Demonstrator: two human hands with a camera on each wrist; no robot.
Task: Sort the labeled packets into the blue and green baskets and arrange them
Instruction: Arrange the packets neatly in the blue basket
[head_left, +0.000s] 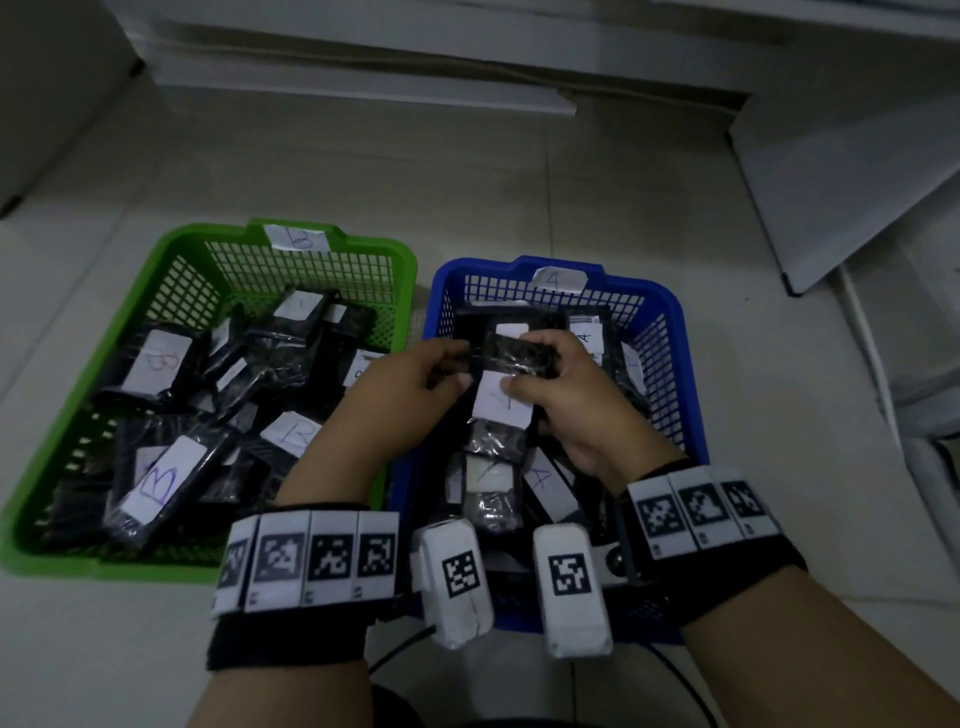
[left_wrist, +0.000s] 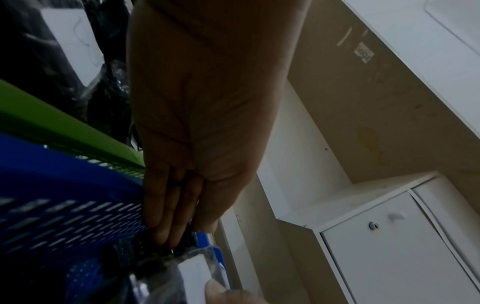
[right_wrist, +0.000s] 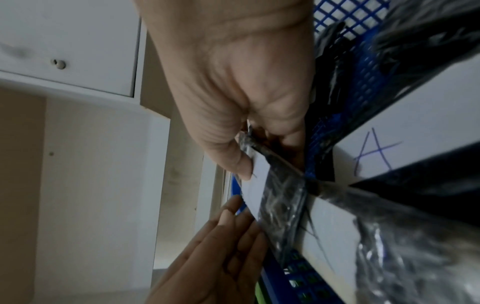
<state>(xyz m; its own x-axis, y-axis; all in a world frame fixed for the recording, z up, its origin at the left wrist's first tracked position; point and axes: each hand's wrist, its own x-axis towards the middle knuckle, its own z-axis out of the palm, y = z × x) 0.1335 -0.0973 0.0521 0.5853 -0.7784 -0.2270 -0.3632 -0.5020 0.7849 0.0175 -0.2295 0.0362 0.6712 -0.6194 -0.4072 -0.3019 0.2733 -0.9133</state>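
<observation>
Overhead, both hands, left hand (head_left: 410, 384) and right hand (head_left: 566, 395), gripping black white-labelled packet (head_left: 506, 384) above blue basket (head_left: 680, 332).

Two bare forearms reach into frame, each wrapped in a broad black fabric wristband (head_left: 291, 642) topped by a row of white rectangular tiles printed with black square fiducial codes (head_left: 311, 558). The right wrist's matching black band (head_left: 727, 577) carries its own row of coded tiles (head_left: 698, 506). Inside each wrist sits a white rounded camera pod (one coded marker apiece) (head_left: 457, 582) (head_left: 571, 590), with thin black cables (head_left: 400, 647) trailing below. No sleeves cover the arms.
</observation>
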